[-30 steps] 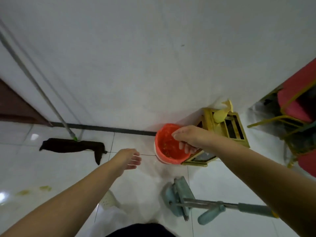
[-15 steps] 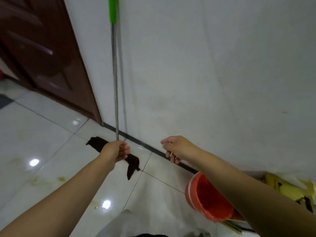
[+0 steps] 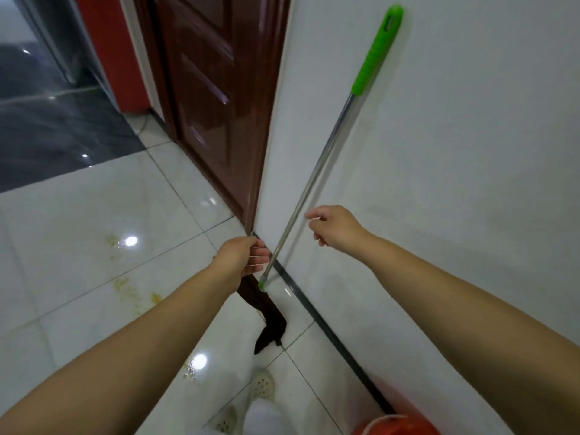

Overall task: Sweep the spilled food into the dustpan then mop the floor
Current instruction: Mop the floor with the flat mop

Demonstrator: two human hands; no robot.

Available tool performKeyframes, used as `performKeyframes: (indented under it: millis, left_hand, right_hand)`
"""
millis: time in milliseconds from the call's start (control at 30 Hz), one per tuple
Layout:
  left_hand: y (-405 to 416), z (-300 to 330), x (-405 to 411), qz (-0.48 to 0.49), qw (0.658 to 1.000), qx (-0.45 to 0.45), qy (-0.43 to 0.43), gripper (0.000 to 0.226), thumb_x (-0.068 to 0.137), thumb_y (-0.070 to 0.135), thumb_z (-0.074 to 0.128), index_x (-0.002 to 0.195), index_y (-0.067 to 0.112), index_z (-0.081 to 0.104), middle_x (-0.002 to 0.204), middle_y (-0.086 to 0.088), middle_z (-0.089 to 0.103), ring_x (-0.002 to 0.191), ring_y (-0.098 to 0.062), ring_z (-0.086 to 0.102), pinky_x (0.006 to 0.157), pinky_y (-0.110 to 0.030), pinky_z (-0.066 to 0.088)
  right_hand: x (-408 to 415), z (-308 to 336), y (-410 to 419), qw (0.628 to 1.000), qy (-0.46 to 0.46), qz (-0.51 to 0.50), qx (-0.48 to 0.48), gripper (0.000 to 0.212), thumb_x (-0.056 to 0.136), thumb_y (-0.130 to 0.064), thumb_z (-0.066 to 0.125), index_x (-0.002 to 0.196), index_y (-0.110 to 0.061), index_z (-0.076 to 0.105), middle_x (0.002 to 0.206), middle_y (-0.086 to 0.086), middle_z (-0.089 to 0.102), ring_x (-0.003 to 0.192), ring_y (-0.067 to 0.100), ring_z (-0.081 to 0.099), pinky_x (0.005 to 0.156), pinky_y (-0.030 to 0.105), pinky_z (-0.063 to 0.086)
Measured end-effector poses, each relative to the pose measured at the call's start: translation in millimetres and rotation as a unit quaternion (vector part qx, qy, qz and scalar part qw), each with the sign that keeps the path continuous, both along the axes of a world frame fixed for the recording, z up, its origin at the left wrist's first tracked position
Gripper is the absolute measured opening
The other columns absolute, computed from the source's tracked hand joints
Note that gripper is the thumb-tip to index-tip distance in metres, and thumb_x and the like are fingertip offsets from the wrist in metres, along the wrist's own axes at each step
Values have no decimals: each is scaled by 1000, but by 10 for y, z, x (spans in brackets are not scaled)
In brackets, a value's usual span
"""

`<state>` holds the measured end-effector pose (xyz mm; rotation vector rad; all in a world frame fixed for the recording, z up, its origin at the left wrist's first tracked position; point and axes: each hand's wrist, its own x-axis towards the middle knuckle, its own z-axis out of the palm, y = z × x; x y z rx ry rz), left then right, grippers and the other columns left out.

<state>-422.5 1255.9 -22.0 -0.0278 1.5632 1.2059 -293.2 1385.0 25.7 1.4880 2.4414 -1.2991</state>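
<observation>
A mop leans against the white wall, its metal pole (image 3: 317, 171) topped by a green grip (image 3: 375, 54). Its dark brown cloth head (image 3: 266, 318) lies on the tiles by the skirting. My left hand (image 3: 241, 257) hovers just left of the pole's lower end, fingers loosely curled and holding nothing. My right hand (image 3: 334, 227) is just right of the pole at mid height, fingers relaxed, not touching it. Yellow food smears (image 3: 133, 291) stain the white floor to the left, with more smears (image 3: 191, 368) nearer my feet.
A dark brown door (image 3: 213, 105) stands left of the wall corner, with dark flooring (image 3: 56, 130) beyond it. A red bucket (image 3: 395, 426) shows at the bottom edge by the wall. My white shoes (image 3: 262, 384) are on the tiles below the mop head.
My right hand let go of the red bucket and rose toward the mop pole. The view swung left and up along the wall. Both hands now flank the pole.
</observation>
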Motion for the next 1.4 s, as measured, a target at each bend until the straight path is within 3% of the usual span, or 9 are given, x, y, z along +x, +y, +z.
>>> performKeyframes:
  millis: [167, 333, 600, 700, 800, 900, 1000, 1133, 1400]
  left_hand:
    - [274, -24, -182, 71, 997, -2, 5, 24, 98, 14, 41, 84, 7, 58, 76, -8, 64, 64, -17, 60, 65, -26, 51]
    - [487, -86, -269, 118, 993, -12, 5, 23, 98, 13, 40, 84, 7, 58, 76, -8, 63, 64, -16, 59, 64, -25, 50]
    - [337, -202, -383, 165, 985, -47, -2, 24, 98, 14, 41, 83, 7, 58, 75, -8, 63, 66, -17, 60, 66, -26, 51]
    - [152, -295, -469, 206, 977, -55, -9, 23, 97, 14, 42, 85, 5, 59, 76, -9, 65, 66, -19, 62, 64, -27, 52]
    - [-30, -367, -510, 233, 971, -55, -27, 26, 99, 17, 41, 85, 5, 59, 76, -10, 64, 67, -20, 62, 62, -28, 51]
    - [-169, -402, -512, 227, 971, -57, -37, 27, 100, 18, 40, 87, 4, 60, 78, -10, 65, 68, -20, 62, 64, -28, 52]
    - [-304, -404, -522, 222, 973, -46, -50, 26, 100, 18, 39, 87, 5, 59, 79, -10, 64, 69, -20, 62, 66, -28, 52]
    - [-599, -377, -586, 208, 976, -33, -59, 27, 100, 19, 39, 88, 5, 59, 81, -10, 65, 72, -20, 63, 67, -28, 52]
    - [-1662, -348, -824, 132, 988, 8, -77, 29, 101, 18, 38, 83, 6, 57, 81, -9, 64, 71, -19, 62, 67, -28, 51]
  right_hand:
    - [-470, -59, 770, 976, -68, 147, 143, 40, 98, -22, 47, 136, -17, 55, 115, 1, 60, 102, 18, 60, 90, 27, 45]
    - [-825, -188, 1471, 806, -221, 355, 418, 42, 97, -18, 42, 139, -13, 49, 128, 10, 52, 117, 27, 48, 94, 33, 38]
    - [-1138, -237, 1746, 609, -452, 437, 483, 27, 91, -18, 52, 118, -21, 58, 117, -2, 57, 110, 16, 54, 101, 30, 32]
    - [-1191, -345, 1711, 633, -498, 413, 426, 11, 90, -13, 55, 84, -22, 55, 80, -9, 51, 82, 9, 54, 90, 26, 34]
    - [-1190, -351, 1585, 640, -508, 402, 413, 33, 89, -9, 56, 63, -19, 38, 67, -8, 38, 56, 9, 34, 78, 24, 30]
    - [-1179, -282, 1389, 606, -509, 434, 429, 35, 89, -7, 56, 62, -18, 37, 65, -7, 37, 55, 9, 38, 71, 22, 35]
    - [-1178, -216, 1145, 568, -514, 464, 445, 28, 90, -8, 55, 66, -17, 42, 68, -6, 42, 83, 12, 61, 69, 23, 37]
    - [-1187, -41, 707, 540, -537, 465, 451, 24, 91, -9, 55, 70, -15, 45, 77, -5, 49, 101, 14, 63, 69, 23, 37]
    - [-1103, 537, -525, 547, -587, 383, 458, 32, 90, -6, 55, 64, -15, 39, 64, -3, 38, 59, 14, 47, 60, 26, 38]
